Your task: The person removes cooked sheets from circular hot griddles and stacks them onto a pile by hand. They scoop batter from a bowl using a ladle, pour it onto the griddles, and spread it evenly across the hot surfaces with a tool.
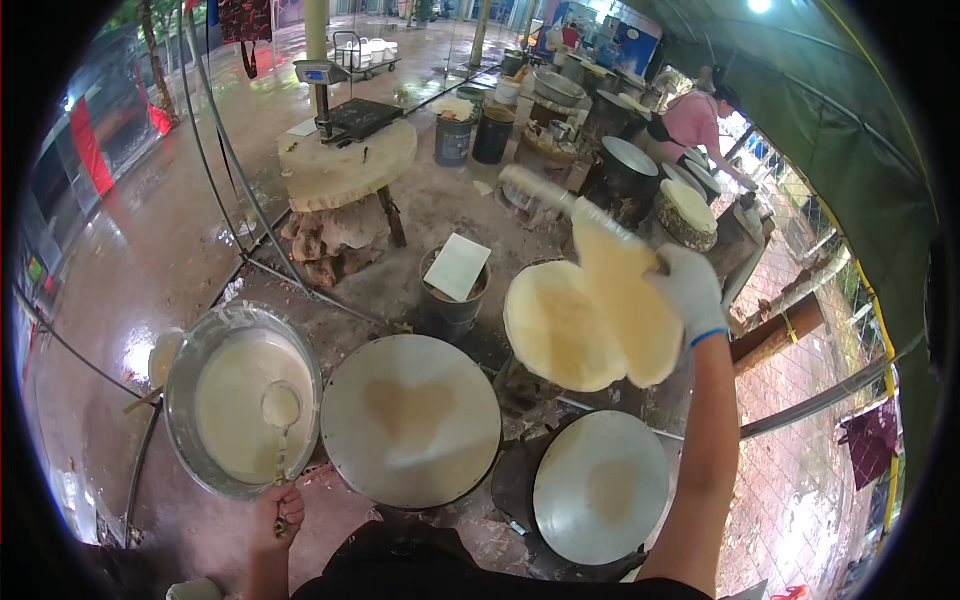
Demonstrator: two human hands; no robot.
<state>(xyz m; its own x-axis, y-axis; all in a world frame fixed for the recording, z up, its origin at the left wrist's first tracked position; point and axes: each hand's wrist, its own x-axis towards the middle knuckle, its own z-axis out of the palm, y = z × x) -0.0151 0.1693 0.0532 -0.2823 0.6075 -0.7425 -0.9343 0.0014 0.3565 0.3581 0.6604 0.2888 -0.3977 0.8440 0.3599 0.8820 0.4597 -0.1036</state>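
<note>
My bare left hand [281, 510] grips the handle of a metal ladle [282, 405]. The ladle's bowl rests in pale batter [232, 420] inside a wide metal basin [180, 442]. My right hand [688, 289], in a white knit glove with a blue cuff, holds a thin round pancake [626, 300] by its edge. This sheet hangs partly over another flat pancake [555, 322]. A blurred pale roller-like tool [544, 189] lies along its upper edge; whether my hand also holds it cannot be seen. Nearest me are two round griddles [412, 420], [600, 487], each with a brownish patch.
Ahead stands a bucket [454, 311] with a white board [457, 266] across it. A digital scale [352, 112] sits on a wood-slab table [345, 165]. A person in pink [694, 124] bends over farther griddles. Metal poles [225, 165] cross at left; wire fencing [795, 465] runs right.
</note>
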